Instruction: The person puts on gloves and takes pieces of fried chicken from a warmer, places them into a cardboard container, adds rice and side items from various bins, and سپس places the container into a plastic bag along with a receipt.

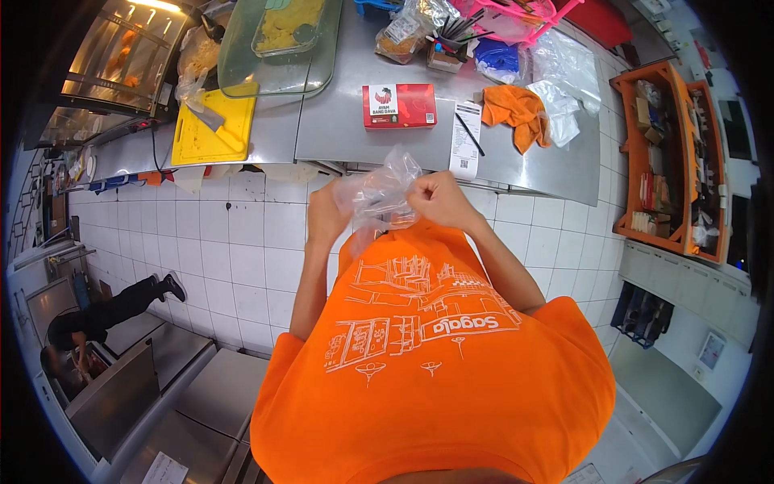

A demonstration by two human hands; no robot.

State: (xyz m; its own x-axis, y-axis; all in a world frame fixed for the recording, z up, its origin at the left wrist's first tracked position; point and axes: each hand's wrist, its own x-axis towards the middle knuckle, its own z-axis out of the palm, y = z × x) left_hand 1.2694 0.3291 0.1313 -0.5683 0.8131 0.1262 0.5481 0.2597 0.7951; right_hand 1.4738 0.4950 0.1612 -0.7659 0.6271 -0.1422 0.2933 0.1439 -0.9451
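Both of my hands hold a clear plastic bag [387, 187] in front of my chest, just off the steel counter's front edge. My left hand [329, 209] grips the bag's left side, its fingers partly covered by the film. A closed fist, my right hand [438, 196], pinches the other side. Beyond the bag, a red printed cardboard food box [408, 115] lies on the counter. To its right are a printed paper slip [464, 142] with a black pen [470, 134] on it, and a crumpled orange cloth [514, 115].
A yellow cutting board [211, 133] bears a knife [217, 128]. Behind it stand a large plastic tub [236, 72] and a heated display cabinet [121, 60]. Plastic bags [562, 72] and a pink basket [526, 30] lie right. Another person [91, 323] stands at far left.
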